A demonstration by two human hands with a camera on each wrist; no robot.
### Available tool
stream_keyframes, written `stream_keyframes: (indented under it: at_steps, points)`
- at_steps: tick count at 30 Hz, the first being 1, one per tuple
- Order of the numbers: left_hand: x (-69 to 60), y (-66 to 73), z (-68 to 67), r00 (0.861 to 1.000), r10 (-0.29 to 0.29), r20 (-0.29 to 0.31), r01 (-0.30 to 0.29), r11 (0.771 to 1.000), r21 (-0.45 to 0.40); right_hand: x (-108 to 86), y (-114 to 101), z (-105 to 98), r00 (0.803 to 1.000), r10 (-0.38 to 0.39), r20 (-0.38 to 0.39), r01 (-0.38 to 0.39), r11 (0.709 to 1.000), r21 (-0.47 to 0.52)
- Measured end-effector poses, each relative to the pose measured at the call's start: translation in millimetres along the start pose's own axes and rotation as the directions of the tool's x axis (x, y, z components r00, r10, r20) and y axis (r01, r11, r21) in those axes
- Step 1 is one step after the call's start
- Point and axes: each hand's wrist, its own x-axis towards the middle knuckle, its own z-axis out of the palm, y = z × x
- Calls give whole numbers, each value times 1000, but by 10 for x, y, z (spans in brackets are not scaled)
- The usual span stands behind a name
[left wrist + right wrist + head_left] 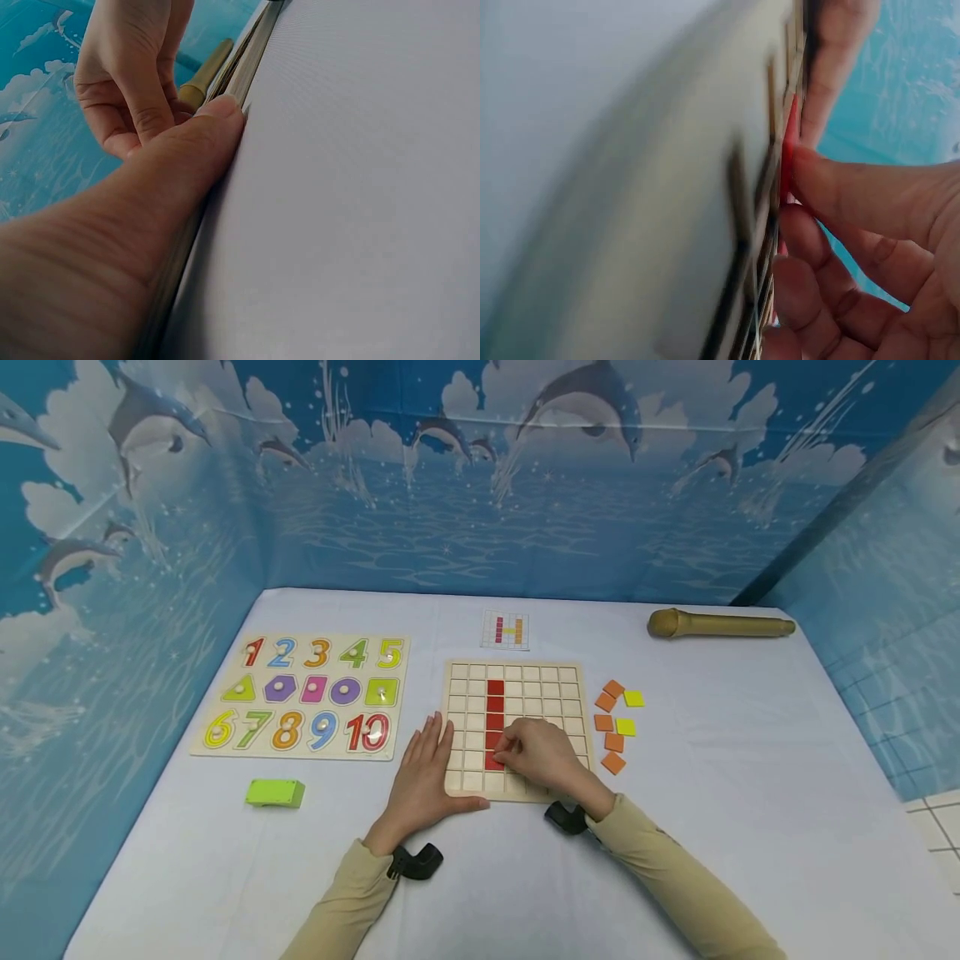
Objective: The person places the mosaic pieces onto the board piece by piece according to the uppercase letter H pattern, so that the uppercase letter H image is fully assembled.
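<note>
The wooden grid board (551,690) lies flat, with several red squares (495,704) in one vertical column. At the column's lower end, my right hand (542,755) pinches a red square (492,762); in the right wrist view the thumb presses on the red square (787,157), the other fingers curled below. My left hand (420,787) rests along the board's left side, fingers straight, thumb stretched out at the near edge. In the left wrist view its thumb (187,154) touches the board's edge. Orange squares (603,723) and yellow squares (626,727) lie right of the board.
Behind the board lies a small printed card (506,631) with a coloured grid pattern. A number and shape puzzle (339,712) is at the left, a green block (274,792) nearer. A brown stick with a rounded end (722,625) lies at the back right.
</note>
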Motion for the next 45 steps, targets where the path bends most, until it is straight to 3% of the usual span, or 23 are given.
stream_keyframes:
  at_steps: [5,16,25,29,33,38,45]
  points:
    - [-4,-1,-1,1000,4,0,-4,1000,-2,-12,-18,9,1000,26,0,-26,1000,3]
    - [-5,8,-18,1000,-2,3,2,1000,0,-23,8,-6,1000,-6,20,6,1000,-10]
    - [-6,0,-23,1000,-1,7,1,1000,11,-89,111,-96,983,-136,120,135,991,16]
    - [-8,1,-22,1000,-2,6,2,1000,8,-116,190,-145,976,-176,130,167,983,77]
    - [-4,-2,-16,1000,0,6,0,1000,5,-127,314,-230,982,-176,67,164,974,160]
    - [-5,-11,-1,1000,2,2,-2,1000,6,-144,494,-420,991,-120,-63,130,970,206]
    - [-13,-18,8,1000,18,-14,-18,1000,-2,-160,766,-711,968,-9,-251,55,982,179]
